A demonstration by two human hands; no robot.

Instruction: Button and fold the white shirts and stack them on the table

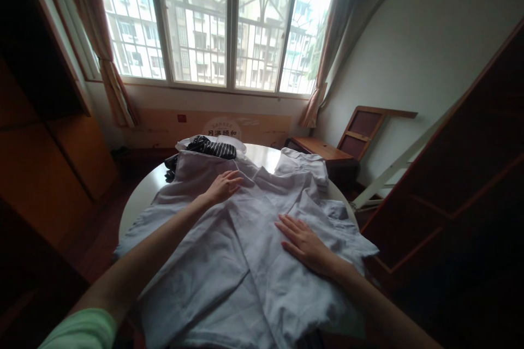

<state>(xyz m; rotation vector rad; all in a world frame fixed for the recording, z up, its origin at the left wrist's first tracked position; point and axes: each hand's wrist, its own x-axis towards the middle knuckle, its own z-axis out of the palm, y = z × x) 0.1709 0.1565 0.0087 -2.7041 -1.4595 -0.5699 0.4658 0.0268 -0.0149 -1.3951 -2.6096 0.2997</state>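
Observation:
A large pale grey-white shirt [229, 262] lies spread over a round white table [266, 155]. My left hand [224, 185] rests flat on the shirt's far part, fingers stretched out. My right hand [303, 242] lies palm down on the shirt's right side, fingers apart. Neither hand grips the cloth. A folded white garment [303, 166] sits on the table beyond my right hand. A dark striped garment [210, 147] lies at the table's far edge, on top of something white.
A wide barred window [213, 22] with tied curtains fills the far wall. Dark wooden cabinets [45, 136] stand at the left. A low wooden bench [323, 150] and a leaning wooden frame [364, 125] sit at the right, beside a slanted wooden shelf unit [462, 174].

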